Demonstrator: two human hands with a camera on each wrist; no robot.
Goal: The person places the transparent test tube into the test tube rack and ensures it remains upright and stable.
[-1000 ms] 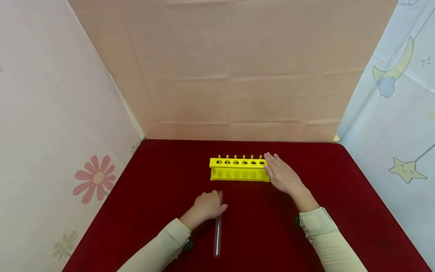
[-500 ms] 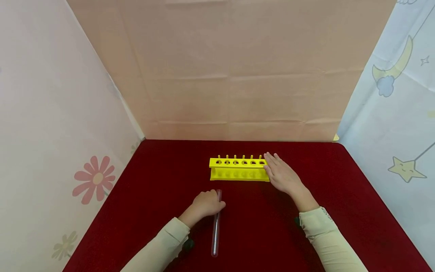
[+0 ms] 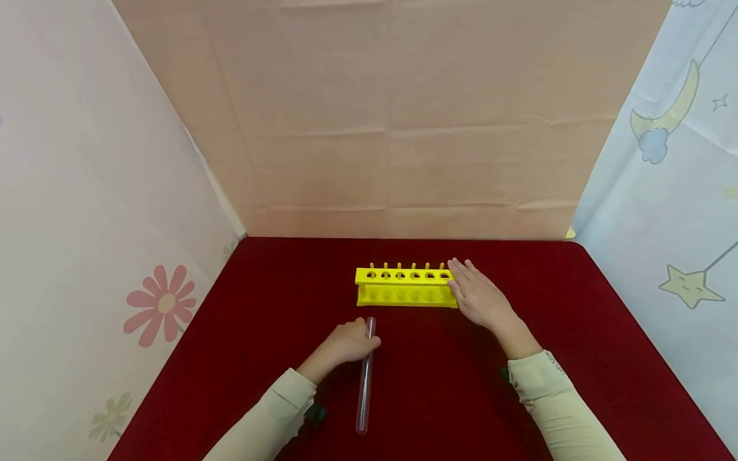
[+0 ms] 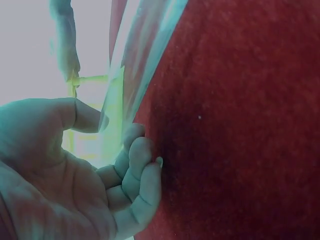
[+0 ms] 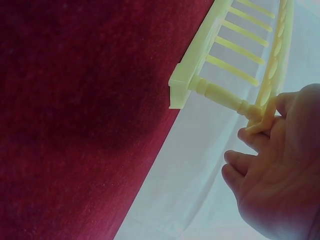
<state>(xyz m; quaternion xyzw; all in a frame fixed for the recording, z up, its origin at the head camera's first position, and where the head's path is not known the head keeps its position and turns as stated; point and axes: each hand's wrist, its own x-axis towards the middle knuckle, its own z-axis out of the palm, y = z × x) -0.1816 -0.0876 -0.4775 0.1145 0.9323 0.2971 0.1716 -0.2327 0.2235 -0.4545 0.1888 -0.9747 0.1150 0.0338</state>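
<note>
The left hand (image 3: 344, 346) curls its fingers (image 4: 131, 165) and thumb round the upper end of a clear tube (image 3: 365, 376), pinching it near the mouth. The tube runs from the hand back toward the person, its closed end low over the red tabletop (image 3: 576, 320). The right hand (image 3: 481, 298) lies with fingers straight and together against the right end of the yellow rack (image 3: 403, 286), which stands just beyond the tube's mouth.

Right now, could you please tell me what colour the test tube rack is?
The test tube rack is bright yellow, clearest in the head view.
</note>
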